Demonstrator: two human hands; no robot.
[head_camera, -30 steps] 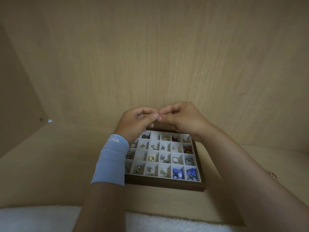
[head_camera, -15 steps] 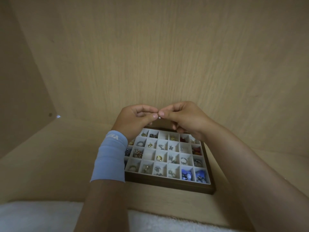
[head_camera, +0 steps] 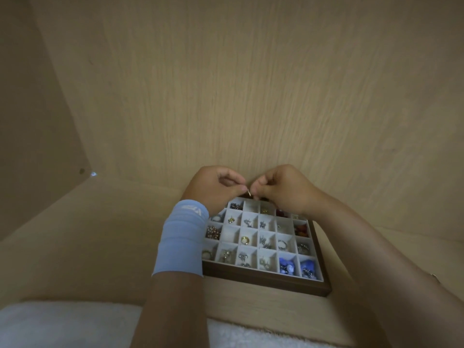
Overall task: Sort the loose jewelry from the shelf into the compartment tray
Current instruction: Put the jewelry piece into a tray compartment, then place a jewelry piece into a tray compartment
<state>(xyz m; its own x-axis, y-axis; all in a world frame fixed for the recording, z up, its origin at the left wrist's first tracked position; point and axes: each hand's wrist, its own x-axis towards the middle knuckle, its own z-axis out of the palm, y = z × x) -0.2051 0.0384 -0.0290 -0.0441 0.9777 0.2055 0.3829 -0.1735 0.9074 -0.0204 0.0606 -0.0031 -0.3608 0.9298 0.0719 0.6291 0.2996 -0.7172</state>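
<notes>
Head view: your left hand (head_camera: 213, 189) and right hand (head_camera: 283, 190) both pinch the small metal piece (head_camera: 248, 193), nearly upright, directly above the far row of the compartment tray (head_camera: 266, 283).

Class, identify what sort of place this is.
Likely inside a wardrobe or cupboard: pale wood-grain back panel, matching side wall, brown-framed white compartment tray of jewelry on the shelf.

White fleecy cloth (head_camera: 62, 325), at the shelf's (head_camera: 88, 247) near edge. Pale wood-grain back panel (head_camera: 251, 84). Left wall (head_camera: 30, 121) bore a small hole (head_camera: 81, 171).
</notes>
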